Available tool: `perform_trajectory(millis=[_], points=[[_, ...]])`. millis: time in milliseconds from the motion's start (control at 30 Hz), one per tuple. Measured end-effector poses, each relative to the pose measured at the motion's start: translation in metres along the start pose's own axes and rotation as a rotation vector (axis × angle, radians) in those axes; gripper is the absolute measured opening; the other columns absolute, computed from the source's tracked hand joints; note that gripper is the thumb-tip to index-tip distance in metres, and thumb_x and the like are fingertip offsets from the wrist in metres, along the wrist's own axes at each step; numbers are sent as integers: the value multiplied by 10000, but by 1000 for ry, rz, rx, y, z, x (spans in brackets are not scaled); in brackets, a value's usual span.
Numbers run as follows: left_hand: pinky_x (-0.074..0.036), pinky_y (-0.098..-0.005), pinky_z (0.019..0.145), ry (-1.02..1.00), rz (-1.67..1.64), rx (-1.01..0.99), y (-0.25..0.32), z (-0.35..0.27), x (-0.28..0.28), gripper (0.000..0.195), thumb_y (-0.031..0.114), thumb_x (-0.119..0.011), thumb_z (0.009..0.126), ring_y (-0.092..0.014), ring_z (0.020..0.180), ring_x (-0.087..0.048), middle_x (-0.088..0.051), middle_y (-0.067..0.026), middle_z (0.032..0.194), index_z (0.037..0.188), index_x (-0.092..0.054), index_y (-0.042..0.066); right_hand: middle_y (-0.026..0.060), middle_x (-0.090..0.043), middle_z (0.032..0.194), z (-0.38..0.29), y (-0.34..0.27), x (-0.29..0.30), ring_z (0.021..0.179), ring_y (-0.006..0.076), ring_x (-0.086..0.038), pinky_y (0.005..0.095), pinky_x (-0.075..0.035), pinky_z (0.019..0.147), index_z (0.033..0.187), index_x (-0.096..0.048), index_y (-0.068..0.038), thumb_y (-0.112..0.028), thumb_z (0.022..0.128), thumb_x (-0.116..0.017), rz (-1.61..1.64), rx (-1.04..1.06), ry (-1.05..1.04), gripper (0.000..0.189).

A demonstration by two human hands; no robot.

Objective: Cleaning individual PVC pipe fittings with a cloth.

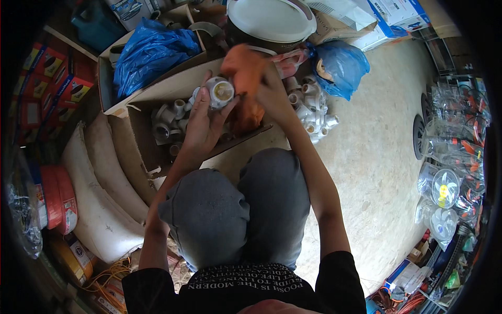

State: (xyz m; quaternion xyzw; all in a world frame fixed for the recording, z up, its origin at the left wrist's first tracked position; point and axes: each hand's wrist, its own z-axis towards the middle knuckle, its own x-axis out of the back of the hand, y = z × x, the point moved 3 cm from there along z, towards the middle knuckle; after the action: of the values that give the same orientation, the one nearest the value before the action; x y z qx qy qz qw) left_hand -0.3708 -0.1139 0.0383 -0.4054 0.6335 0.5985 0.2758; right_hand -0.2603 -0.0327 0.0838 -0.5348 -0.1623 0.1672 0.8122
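Above an open cardboard box, my left hand grips a white plastic pipe fitting, whose round opening with a yellowish inside faces up. My right hand, partly blurred, holds an orange cloth just right of the fitting. The cloth hangs down into the box. Several greyish-white pipe fittings lie in the left part of the box; the cloth and my hands hide some of the rest. On the floor to the right of the box is a heap of similar white fittings.
Behind the box stand a carton holding a blue plastic bag and a bucket with a white lid. Another blue bag rests on the floor. White sacks lie at left. Packaged fan blades line the right side.
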Motion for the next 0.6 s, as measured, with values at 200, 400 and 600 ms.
perform_trajectory(millis=[200, 400, 600], points=[[-238, -371, 947, -45, 430, 97, 2, 3, -8, 587, 483, -251, 840, -208, 1188, -240, -258, -102, 1281, 1284, -154, 111, 133, -536, 686, -3, 8, 9, 638, 220, -529, 292, -416, 580, 809, -536, 5, -86, 613, -550, -408, -104, -240, 217], [-154, -485, 950, -97, 1814, 6, 42, 19, 61, 614, 440, -462, 773, -308, 1214, -173, -212, -187, 1297, 1259, -257, 127, 28, -520, 770, -49, -23, 138, 667, 91, -477, 223, -413, 584, 769, -500, -11, -45, 783, -476, -550, 121, 542, 43], [-289, -525, 864, -8, 2127, 430, 46, 53, 115, 479, 352, -523, 743, -329, 1088, -374, -390, -173, 1174, 1131, -412, 94, 61, -518, 926, -151, 36, 263, 804, 128, -494, 244, -402, 732, 872, -492, -17, -11, 764, -438, -566, -163, 617, 121]])
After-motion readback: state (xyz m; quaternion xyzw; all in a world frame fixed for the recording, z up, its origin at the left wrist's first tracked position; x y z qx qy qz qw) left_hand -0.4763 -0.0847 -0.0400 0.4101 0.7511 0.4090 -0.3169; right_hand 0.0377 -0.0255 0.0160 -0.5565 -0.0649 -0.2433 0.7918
